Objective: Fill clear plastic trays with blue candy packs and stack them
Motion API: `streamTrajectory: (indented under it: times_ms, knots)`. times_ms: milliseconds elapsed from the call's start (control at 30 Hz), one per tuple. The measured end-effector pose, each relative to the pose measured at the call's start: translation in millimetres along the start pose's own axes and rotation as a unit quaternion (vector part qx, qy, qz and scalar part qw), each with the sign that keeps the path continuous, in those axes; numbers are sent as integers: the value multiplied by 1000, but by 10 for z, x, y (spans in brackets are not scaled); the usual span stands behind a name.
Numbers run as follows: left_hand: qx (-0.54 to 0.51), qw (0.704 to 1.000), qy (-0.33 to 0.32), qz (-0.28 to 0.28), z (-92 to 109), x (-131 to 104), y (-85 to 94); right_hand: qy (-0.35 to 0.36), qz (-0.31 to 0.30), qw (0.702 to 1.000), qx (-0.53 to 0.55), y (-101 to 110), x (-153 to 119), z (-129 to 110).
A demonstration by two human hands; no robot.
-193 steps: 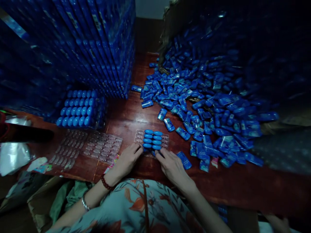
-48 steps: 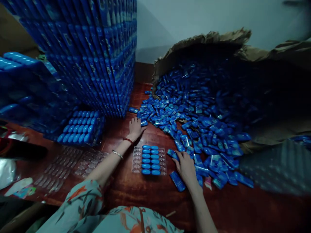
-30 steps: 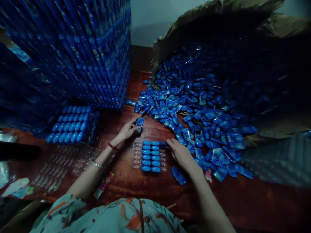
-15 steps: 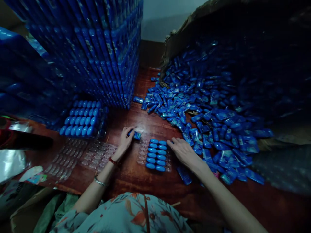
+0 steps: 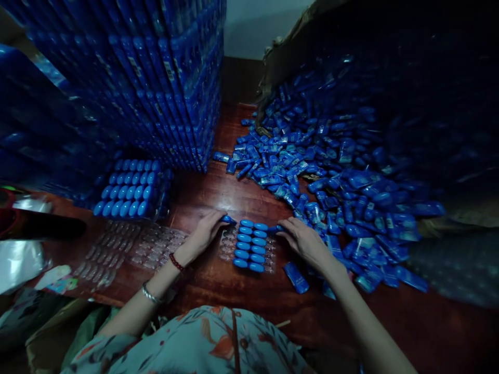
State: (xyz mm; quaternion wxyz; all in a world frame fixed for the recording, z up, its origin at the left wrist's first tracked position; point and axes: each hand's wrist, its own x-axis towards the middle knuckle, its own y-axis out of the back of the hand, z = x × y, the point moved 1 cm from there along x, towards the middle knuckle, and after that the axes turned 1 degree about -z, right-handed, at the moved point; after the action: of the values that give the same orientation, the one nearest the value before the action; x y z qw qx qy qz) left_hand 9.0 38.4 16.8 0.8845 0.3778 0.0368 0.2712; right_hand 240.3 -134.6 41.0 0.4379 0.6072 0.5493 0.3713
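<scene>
On the red-brown table (image 5: pixel 212 291), two columns of blue bottles (image 5: pixel 250 246) lie side by side over a clear plastic tray (image 5: pixel 226 246). My left hand (image 5: pixel 208 228) pinches a small blue bottle (image 5: pixel 228 219) at the top left of the columns. At their top right, my right hand (image 5: pixel 302 236) grips another blue bottle (image 5: pixel 277 228), mostly hidden by the fingers. A single blue bottle (image 5: pixel 296 277) lies on the table below my right hand.
A pile of blue bottles (image 5: pixel 351 192) spills from a torn carton (image 5: pixel 268 67) on the right. Packed blue bottles (image 5: pixel 167 78) rise high at the back left. Clear trays (image 5: pixel 113 249) and a block of bottles (image 5: pixel 127 189) stand left.
My left hand has moved right with its bottle, up to the columns' edge. My right hand has drawn back slightly to the right, and a bottle now shows at its fingertips.
</scene>
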Motion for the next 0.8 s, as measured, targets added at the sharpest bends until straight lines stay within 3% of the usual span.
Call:
streamTrajectory:
  times_ms: [200,300,433,533,667,800]
  knots:
    - [197,972,-54,-112,80,128,-69,8,-28,994,-106,-22,22,-56]
    - [240,956,-80,-152,168,206,-61,7,-73,986,-147,43,90,-157]
    - [248,947,-61,-194,250,320,-28,3,-111,981,-161,93,197,-304]
    - [245,950,-60,-183,223,331,-54,-5,-109,979,-172,51,246,-375]
    - [244,959,-57,-135,131,300,-163,-39,-60,982,-175,-35,225,-341]
    - [234,960,-60,-144,88,342,-109,-29,-2,999,-44,-7,125,-111]
